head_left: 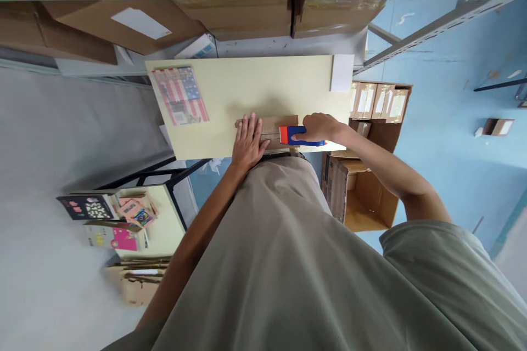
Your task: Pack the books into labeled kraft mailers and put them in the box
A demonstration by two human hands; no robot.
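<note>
A small brown cardboard box (274, 123) lies on the pale yellow table (255, 82), close to its front edge. My left hand (248, 142) rests flat on the left part of the box, fingers stretched out. In my right hand (320, 127) is a blue and red tape dispenser (291, 135), its red end over the right part of the box. My right fingers wrap round it and hide part of its body. A book in a clear wrapper with a red-striped cover (181, 96) lies at the table's left end.
A white pad (342, 73) sits at the table's back right corner. Cardboard boxes (251, 19) line the shelf behind. On the right stand an open carton (370, 197) and boxes with labels (381, 101). Books (88, 207) lie on a side table at left.
</note>
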